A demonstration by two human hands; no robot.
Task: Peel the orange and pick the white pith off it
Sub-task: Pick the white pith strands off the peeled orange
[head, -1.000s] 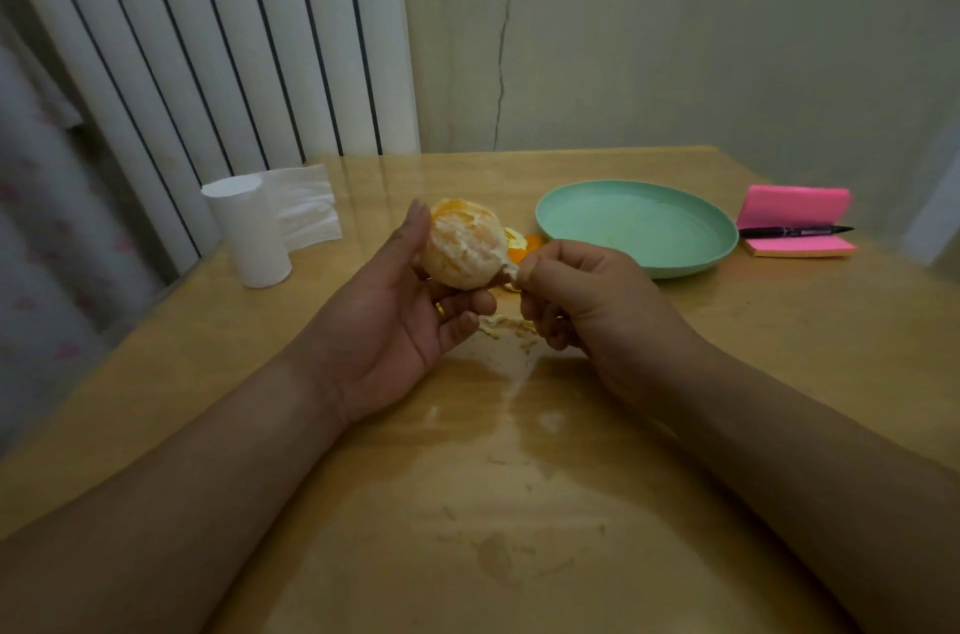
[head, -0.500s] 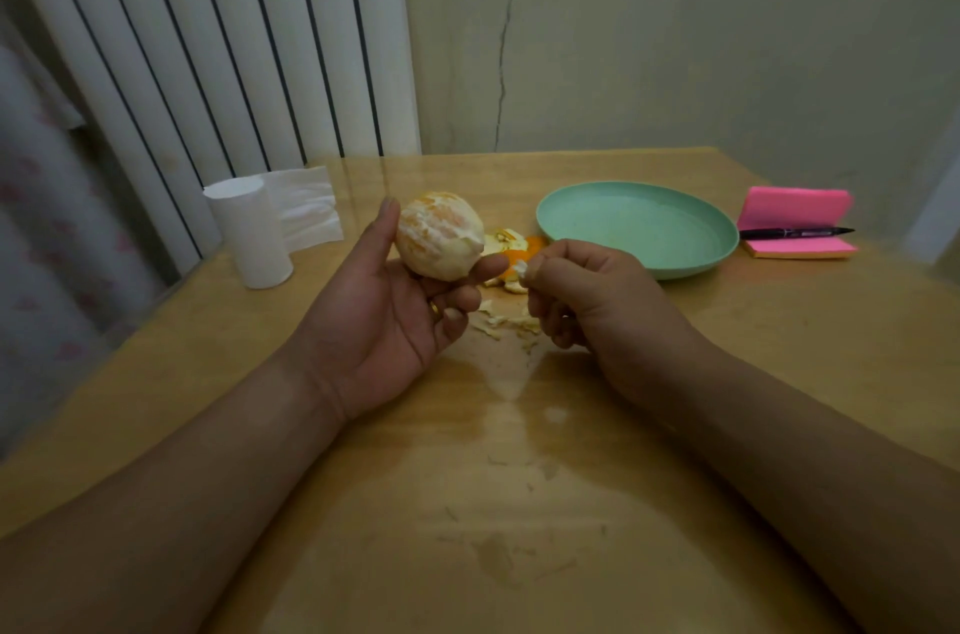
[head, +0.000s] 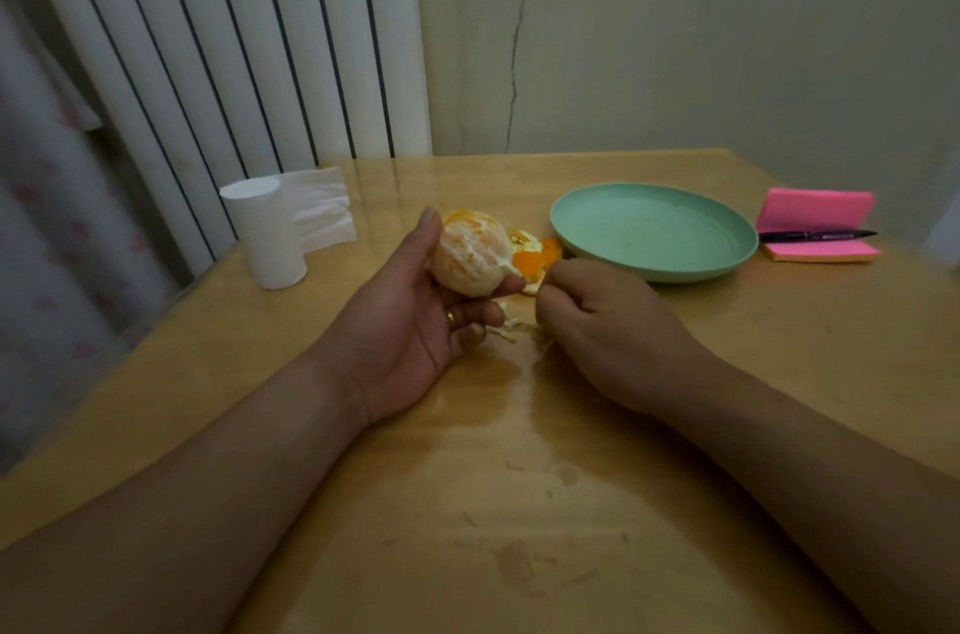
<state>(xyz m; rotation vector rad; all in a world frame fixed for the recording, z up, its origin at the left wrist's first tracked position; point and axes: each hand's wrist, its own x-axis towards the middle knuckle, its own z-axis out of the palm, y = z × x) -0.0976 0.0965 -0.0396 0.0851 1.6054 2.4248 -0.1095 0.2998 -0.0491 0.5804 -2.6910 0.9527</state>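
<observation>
— What has moved since half a second ago?
— From my end, the orange [head: 470, 254] has come down a little towards the right hand [head: 608, 327], and that hand has sunk nearer the table [head: 519, 477].
— Containers?
— One green plate [head: 727, 249], beyond the right hand. The peel [head: 535, 259] lies on the table just beside its near rim.
— Any writing?
— The pen [head: 815, 234] lying across the pink sticky pad [head: 815, 207] has marks too small for me to read.
— And the grip?
— The left hand [head: 415, 337] holds the peeled orange above the table, thumb up one side, fingertips beneath. The right hand's fingers are curled over the pith scraps [head: 511, 324]; whether they pinch a piece I cannot tell
</observation>
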